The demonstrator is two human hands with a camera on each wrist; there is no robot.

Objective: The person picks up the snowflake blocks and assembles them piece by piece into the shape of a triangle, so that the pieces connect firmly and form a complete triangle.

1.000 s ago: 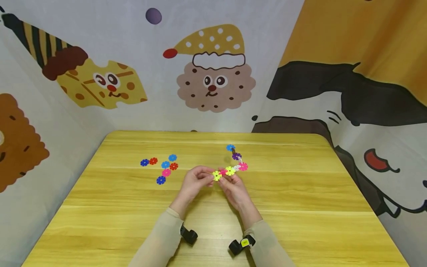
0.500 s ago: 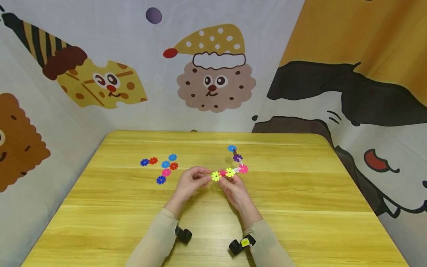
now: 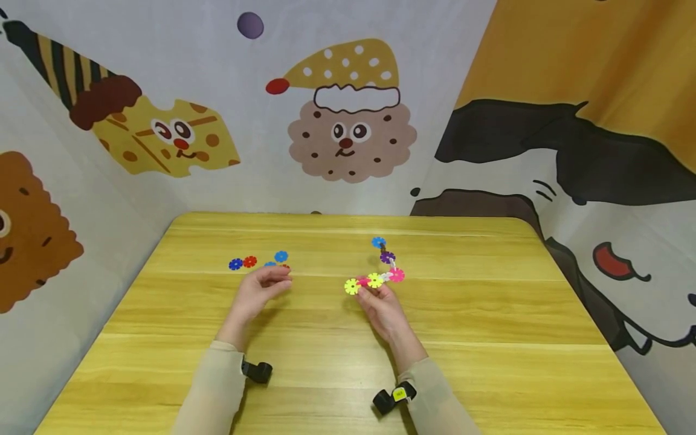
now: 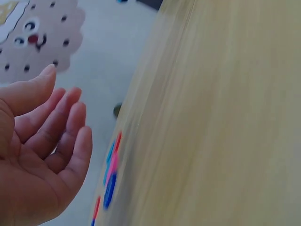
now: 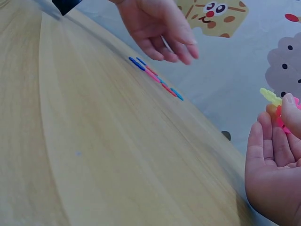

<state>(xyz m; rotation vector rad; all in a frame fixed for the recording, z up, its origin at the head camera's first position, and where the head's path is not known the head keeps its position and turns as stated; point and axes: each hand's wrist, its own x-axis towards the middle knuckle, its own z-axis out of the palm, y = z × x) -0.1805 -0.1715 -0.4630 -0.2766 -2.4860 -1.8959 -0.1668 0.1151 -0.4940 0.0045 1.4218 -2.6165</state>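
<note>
My right hand pinches a chain of interlocking snowflake discs near its yellow end, thumb against a pink-red disc. From there the chain bends up through yellow, white, pink, purple and brown pieces to a light blue one. Over the loose discs at the left hovers my left hand, its fingers loosely bent with nothing between them, as its palm in the left wrist view confirms. It hides some of those discs in the head view; a pink disc and a dark blue disc show in the left wrist view.
Left of the hand, a dark blue disc and a red disc lie side by side on the wooden table. A light blue disc lies farther back. A cartoon-printed cloth hangs behind the table.
My left hand has left the yellow end of the chain and moved left over the loose discs. My right hand stays almost still with the chain.
</note>
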